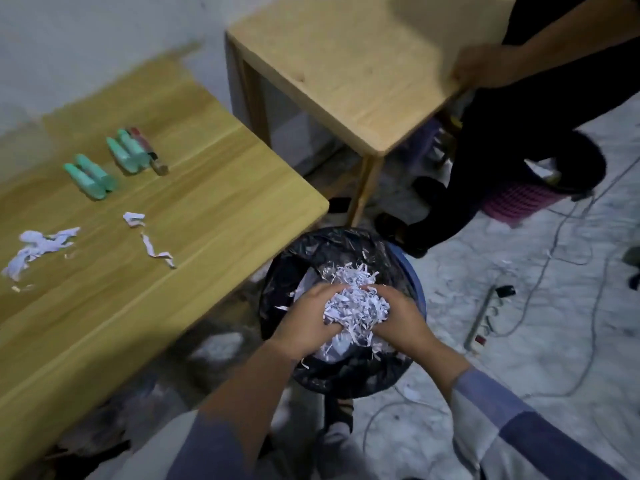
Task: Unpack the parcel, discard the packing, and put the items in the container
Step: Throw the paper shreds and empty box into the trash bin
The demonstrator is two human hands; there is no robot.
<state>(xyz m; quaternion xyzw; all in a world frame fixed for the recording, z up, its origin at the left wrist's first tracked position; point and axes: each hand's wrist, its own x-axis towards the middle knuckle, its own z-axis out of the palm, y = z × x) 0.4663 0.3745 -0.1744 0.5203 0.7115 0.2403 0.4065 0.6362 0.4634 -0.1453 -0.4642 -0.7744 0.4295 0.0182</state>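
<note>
White paper shreds (355, 308) bunched between both hands, directly over the bin (414, 271) with its black liner, beside the table (207, 202). Best done, by the look of it: lower the wad into the liner before letting go, part the palms slowly, shake loose strips off the fingers so none drift to the floor. Left hand (304, 318) cupped around the wad's left side, fingers curled under, forearm reaching in from lower left. Right hand (401, 318) mirrored on the right side, thumb over the top, wrist bent down, striped sleeve pulled back. More shreds already inside the bin. Stray scraps (38, 249) and another strip (152, 242) left on the table for later. Green items (104, 168) lying further back on the table, well apart from the bin. No container in view.
</note>
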